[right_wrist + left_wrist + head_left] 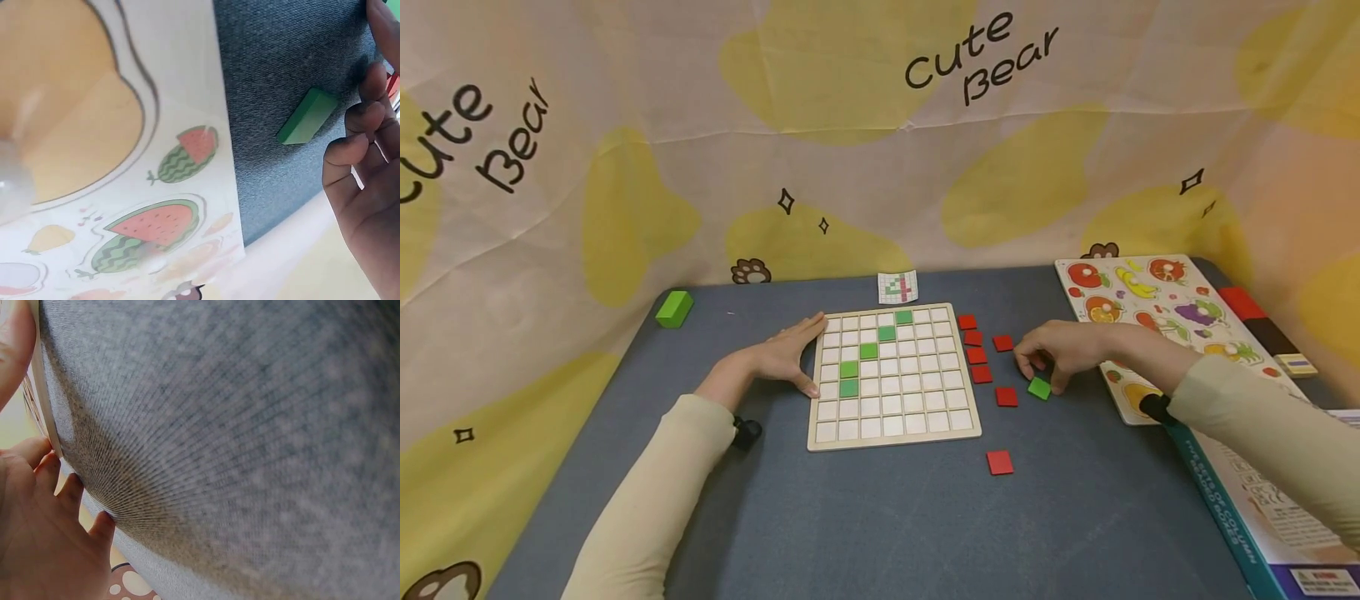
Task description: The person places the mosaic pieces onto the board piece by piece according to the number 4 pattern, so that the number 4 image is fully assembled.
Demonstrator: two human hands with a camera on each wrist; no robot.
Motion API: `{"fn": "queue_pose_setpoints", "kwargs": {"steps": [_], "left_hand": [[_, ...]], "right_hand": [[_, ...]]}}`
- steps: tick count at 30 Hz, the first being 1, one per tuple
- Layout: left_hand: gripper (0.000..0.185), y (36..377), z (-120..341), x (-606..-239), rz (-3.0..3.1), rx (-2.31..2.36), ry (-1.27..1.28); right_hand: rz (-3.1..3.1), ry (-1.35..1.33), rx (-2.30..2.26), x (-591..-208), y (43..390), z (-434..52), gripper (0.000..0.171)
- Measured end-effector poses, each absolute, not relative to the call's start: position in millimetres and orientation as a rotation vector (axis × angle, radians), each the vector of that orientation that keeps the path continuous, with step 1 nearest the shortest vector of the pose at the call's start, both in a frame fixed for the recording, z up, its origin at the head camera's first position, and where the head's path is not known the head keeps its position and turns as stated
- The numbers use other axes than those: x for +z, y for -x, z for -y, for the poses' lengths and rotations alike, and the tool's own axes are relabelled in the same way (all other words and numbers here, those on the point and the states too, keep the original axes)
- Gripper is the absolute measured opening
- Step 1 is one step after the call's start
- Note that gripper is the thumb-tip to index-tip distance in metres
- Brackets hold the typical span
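A pale grid board (pixel 895 440) with white squares lies on the dark table, several green tiles (pixel 868 351) forming a slanting line in it. My left hand (pixel 784 353) rests along the board's left edge, thumb and fingers spread; the left wrist view shows its fingertips at the board's side (pixel 47 406). To the right of the board, the thumb and a finger of my right hand (pixel 1060 348) pinch a loose green tile (pixel 1040 388). Loose red tiles (pixel 1006 397) lie between the board and this hand. In the right wrist view the right fingers (pixel 347 150) are curled.
A small patterned card (pixel 898 287) lies behind the board. At the far left corner stands a green block (pixel 674 309). A fruit picture board (pixel 1078 287) and a teal-edged box (pixel 1217 508) lie under my right forearm. A printed cloth (pixel 850 167) hangs behind the table.
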State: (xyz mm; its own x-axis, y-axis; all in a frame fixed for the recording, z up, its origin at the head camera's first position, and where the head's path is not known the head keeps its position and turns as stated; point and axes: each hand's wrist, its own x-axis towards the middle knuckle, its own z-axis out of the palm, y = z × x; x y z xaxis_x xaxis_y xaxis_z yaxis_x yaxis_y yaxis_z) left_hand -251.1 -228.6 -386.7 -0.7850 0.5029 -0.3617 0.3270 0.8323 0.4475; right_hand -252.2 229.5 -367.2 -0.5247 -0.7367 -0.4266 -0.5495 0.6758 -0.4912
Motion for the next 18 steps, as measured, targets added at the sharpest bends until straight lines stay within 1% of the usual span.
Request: {"fn": "queue_pose_setpoints", "kwargs": {"steps": [4,11,18], "left_hand": [[0.126,251.2,228.0,-386.7,-2.537,0.505,-0.620],[0.127,251.8,227.0,-387.5,-2.536,0.502,-0.625],[0.126,253.2,227.1,-387.7,-2.534,0.475,-0.584]], "right_hand": [[-2.296,0.964,-0.410,-366.7,251.9,-227.0,0.031],[-2.302,0.953,-0.491,-361.8,253.8,-216.6,0.019],[-2.252,0.897,-0.763,-356.9,251.8,-178.9,0.010]]}}
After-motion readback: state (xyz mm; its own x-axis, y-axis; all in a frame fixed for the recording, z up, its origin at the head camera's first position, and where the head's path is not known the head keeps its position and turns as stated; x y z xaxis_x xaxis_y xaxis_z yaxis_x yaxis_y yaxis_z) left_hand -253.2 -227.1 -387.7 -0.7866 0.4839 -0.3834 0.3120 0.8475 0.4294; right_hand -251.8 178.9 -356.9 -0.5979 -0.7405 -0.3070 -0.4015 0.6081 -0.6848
